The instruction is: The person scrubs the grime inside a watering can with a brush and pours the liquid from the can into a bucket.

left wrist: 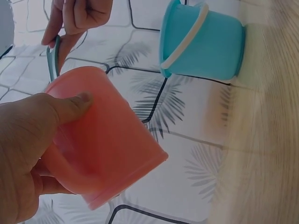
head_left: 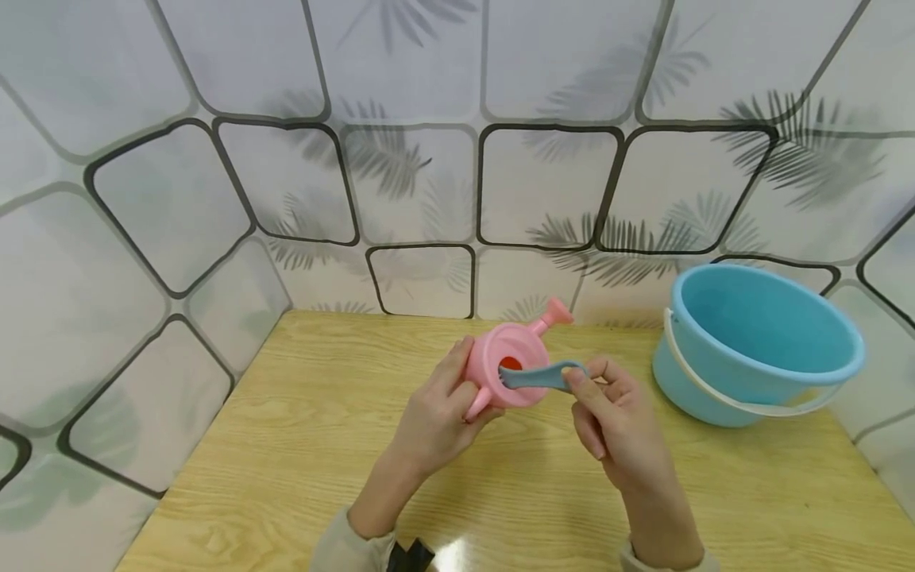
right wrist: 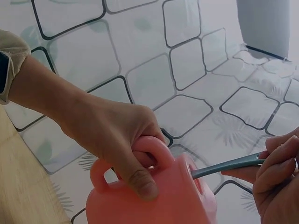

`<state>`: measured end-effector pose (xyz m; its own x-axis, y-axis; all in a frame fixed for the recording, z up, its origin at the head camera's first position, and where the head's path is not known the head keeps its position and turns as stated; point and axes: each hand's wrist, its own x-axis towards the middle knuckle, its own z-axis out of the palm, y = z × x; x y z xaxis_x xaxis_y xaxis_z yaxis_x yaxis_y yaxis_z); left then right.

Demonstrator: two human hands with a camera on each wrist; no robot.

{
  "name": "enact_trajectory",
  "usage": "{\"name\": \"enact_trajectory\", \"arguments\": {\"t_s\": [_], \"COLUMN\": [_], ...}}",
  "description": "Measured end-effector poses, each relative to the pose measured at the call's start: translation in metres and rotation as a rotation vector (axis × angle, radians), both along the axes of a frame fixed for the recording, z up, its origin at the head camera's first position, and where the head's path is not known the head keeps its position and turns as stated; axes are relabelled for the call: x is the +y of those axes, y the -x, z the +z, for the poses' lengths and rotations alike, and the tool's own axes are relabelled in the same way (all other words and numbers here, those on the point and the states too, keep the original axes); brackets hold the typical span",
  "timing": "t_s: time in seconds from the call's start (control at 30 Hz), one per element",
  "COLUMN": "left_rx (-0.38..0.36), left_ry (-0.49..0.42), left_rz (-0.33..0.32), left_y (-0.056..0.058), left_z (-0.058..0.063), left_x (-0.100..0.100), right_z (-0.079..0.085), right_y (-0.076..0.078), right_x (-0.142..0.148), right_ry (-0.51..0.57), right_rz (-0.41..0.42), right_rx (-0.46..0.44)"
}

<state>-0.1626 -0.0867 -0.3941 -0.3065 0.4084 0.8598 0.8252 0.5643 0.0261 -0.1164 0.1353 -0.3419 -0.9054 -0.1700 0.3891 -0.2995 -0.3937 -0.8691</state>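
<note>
My left hand (head_left: 438, 417) grips a pink toy watering can (head_left: 488, 357) above the table, tilted so its round top opening faces me. The thumb presses the can's side in the left wrist view, and fingers pass behind its handle (right wrist: 154, 148). Between thumb and fingers, my right hand (head_left: 625, 417) pinches the holed handle end of a small blue-grey toy fork (head_left: 536, 377). The fork's other end reaches into the can's opening, where short tines partly show. Something red (head_left: 511, 363) is visible inside the can; what it is, I cannot tell.
A light blue bucket (head_left: 679, 381) with a white handle (head_left: 704, 385) stands at the right rear of the wooden table (head_left: 286, 445). Patterned wall covering (head_left: 415, 191) rises behind the table and along both sides.
</note>
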Motion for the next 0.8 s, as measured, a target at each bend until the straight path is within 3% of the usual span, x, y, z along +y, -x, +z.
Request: {"name": "enact_trajectory", "arguments": {"t_s": [0.23, 0.4, 0.5, 0.67, 0.8], "left_rx": [0.004, 0.017, 0.033, 0.045, 0.041], "left_ry": [-0.007, 0.013, 0.018, 0.002, 0.003], "left_rz": [0.003, 0.018, 0.024, 0.014, 0.013], "left_y": [0.0, 0.002, 0.003, 0.002, -0.001], "left_z": [0.001, 0.002, 0.002, 0.0, -0.001], "left_x": [0.003, 0.003, 0.004, 0.005, 0.005], "right_z": [-0.004, -0.002, -0.002, -0.005, -0.005], "right_y": [0.005, 0.004, 0.005, 0.005, 0.004], "right_x": [-0.012, 0.002, 0.002, -0.012, -0.009], "right_ry": [-0.085, 0.11, 0.127, -0.006, 0.035], "right_rz": [0.063, 0.144, 0.134, 0.081, 0.095], "right_rx": [-0.08, -0.024, -0.026, -0.116, -0.104]}}
